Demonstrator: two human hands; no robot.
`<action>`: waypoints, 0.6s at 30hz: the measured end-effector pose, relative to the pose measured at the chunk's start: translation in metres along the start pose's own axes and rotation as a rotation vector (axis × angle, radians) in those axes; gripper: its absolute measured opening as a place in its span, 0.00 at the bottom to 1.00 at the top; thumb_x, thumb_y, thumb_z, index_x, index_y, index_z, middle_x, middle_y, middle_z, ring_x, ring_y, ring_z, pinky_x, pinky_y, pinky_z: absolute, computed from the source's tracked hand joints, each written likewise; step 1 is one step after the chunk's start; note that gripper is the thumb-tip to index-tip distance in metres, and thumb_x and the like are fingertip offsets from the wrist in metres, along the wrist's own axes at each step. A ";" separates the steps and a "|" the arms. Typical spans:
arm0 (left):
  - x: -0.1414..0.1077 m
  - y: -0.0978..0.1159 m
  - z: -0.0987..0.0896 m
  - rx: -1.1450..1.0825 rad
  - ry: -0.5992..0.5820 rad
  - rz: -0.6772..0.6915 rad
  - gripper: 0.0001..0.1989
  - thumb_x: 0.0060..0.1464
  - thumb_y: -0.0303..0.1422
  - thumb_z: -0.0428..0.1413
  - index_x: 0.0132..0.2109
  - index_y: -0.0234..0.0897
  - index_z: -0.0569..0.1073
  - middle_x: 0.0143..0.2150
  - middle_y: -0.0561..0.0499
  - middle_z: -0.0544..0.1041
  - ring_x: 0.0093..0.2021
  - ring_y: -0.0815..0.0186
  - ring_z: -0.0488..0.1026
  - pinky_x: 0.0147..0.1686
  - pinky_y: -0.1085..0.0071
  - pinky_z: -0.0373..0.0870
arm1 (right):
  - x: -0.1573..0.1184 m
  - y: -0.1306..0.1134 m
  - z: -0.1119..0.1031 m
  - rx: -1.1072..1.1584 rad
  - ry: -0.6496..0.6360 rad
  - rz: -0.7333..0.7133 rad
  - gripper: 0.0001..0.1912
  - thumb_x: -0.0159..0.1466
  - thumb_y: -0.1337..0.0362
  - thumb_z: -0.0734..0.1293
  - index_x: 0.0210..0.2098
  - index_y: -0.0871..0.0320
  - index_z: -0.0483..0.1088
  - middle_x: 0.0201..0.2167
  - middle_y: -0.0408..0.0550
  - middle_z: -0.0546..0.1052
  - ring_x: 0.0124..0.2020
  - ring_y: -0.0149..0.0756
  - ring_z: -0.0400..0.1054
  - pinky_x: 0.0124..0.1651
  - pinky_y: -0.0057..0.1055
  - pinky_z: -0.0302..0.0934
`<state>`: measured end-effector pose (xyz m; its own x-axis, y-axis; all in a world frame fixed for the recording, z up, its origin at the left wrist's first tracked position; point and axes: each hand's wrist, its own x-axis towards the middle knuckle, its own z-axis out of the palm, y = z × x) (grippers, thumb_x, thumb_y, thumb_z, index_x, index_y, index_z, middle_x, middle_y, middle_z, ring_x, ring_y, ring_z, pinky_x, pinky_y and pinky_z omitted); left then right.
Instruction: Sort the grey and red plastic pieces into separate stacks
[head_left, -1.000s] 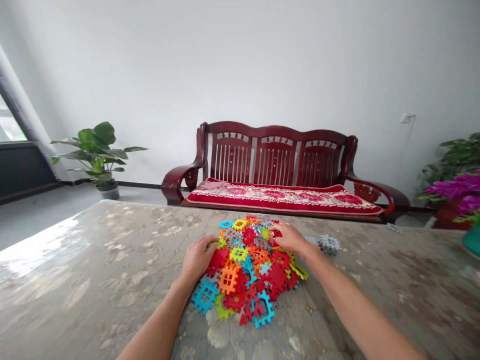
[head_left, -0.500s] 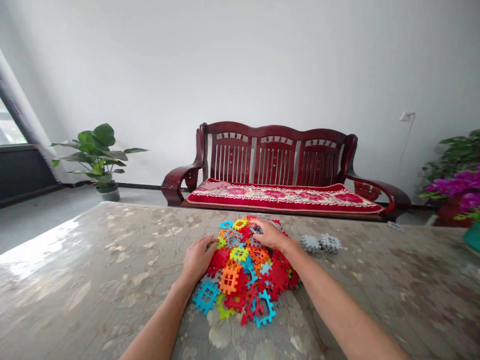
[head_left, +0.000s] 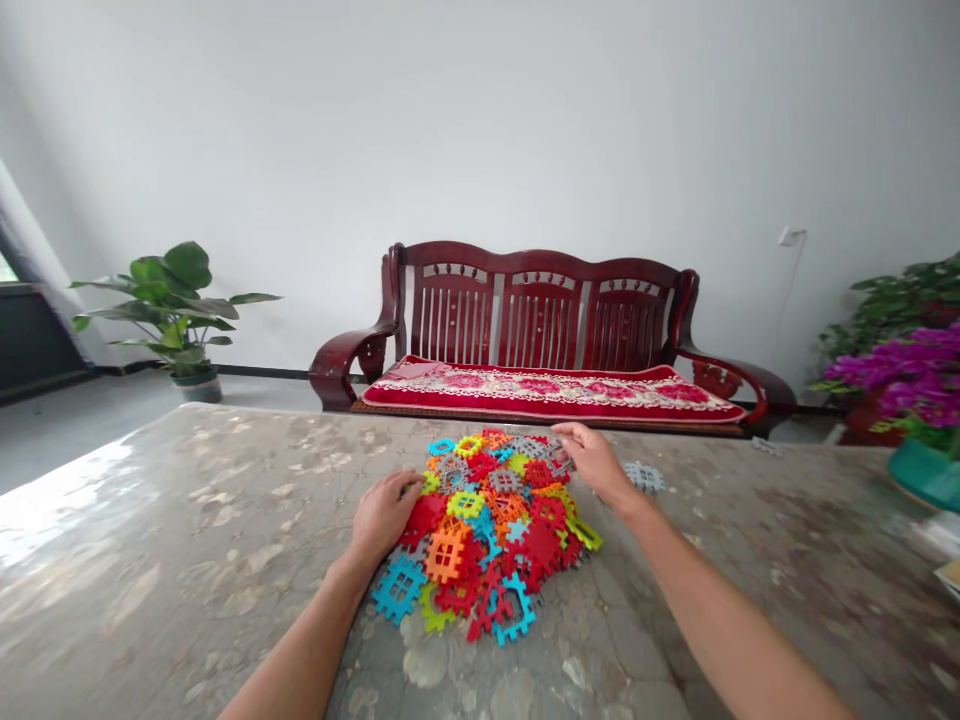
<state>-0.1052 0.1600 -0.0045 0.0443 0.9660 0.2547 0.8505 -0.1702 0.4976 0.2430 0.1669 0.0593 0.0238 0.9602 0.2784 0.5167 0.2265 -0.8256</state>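
Note:
A heap of toothed plastic building tiles [head_left: 444, 553] in red, orange, blue, yellow-green and grey lies in front of me. My left hand [head_left: 386, 508] rests at the heap's left edge, beside a red tile [head_left: 426, 520], its fingers loosely bent and its thumb hardly visible. At the heap's far right edge, my right hand [head_left: 596, 464] pinches a grey tile [head_left: 559, 458] between thumb and fingers. Part of that tile blends with the pieces behind it. To the right of this hand sit some grey tiles [head_left: 646, 477], partly covered by my wrist.
The tiles lie on a table with a shiny patterned cover [head_left: 247, 520]. Another grey piece [head_left: 766, 446] lies at the far right. Purple flowers in a teal pot [head_left: 926, 472] stand at the right edge. Beyond the table is a dark red wooden bench [head_left: 544, 320].
My right hand has moved right from the top of the heap to its far right edge, with a grey tile in its fingers. My left hand stays at the heap. The view has shifted slightly.

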 end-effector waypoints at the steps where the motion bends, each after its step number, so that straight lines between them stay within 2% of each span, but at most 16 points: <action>1: 0.000 -0.001 0.001 -0.002 0.003 0.002 0.18 0.60 0.39 0.45 0.45 0.43 0.79 0.54 0.51 0.78 0.55 0.59 0.73 0.56 0.66 0.64 | -0.008 0.004 -0.012 -0.013 -0.041 0.022 0.19 0.61 0.61 0.57 0.48 0.58 0.71 0.35 0.47 0.79 0.31 0.36 0.74 0.37 0.32 0.67; 3: 0.001 -0.003 0.002 -0.008 0.006 0.002 0.19 0.60 0.39 0.45 0.45 0.43 0.79 0.54 0.50 0.78 0.56 0.58 0.72 0.57 0.65 0.64 | -0.025 0.014 -0.034 -0.060 -0.132 0.062 0.18 0.60 0.62 0.58 0.46 0.57 0.73 0.30 0.45 0.78 0.29 0.35 0.73 0.35 0.31 0.66; 8: 0.003 -0.007 0.005 -0.010 -0.002 -0.001 0.19 0.60 0.41 0.45 0.46 0.44 0.79 0.54 0.52 0.78 0.55 0.60 0.73 0.56 0.67 0.64 | -0.063 0.035 -0.067 -0.182 -0.223 0.123 0.17 0.58 0.64 0.58 0.40 0.57 0.75 0.34 0.47 0.80 0.30 0.36 0.73 0.34 0.31 0.66; 14: 0.003 -0.008 0.004 0.002 -0.019 -0.007 0.20 0.60 0.41 0.44 0.46 0.43 0.78 0.55 0.51 0.77 0.56 0.60 0.72 0.57 0.67 0.64 | -0.094 0.032 -0.075 -0.638 0.018 0.036 0.15 0.62 0.62 0.59 0.40 0.52 0.77 0.41 0.49 0.81 0.42 0.43 0.74 0.44 0.35 0.63; 18: 0.004 -0.009 0.005 0.006 -0.019 -0.014 0.20 0.60 0.42 0.44 0.46 0.44 0.78 0.56 0.50 0.76 0.56 0.59 0.72 0.57 0.67 0.64 | -0.097 0.026 -0.080 -0.569 0.060 0.041 0.17 0.65 0.56 0.58 0.42 0.52 0.77 0.39 0.49 0.81 0.39 0.42 0.75 0.42 0.34 0.64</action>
<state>-0.1098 0.1664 -0.0123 0.0421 0.9719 0.2315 0.8540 -0.1552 0.4965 0.3228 0.0663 0.0500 0.0939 0.9515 0.2931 0.8932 0.0496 -0.4470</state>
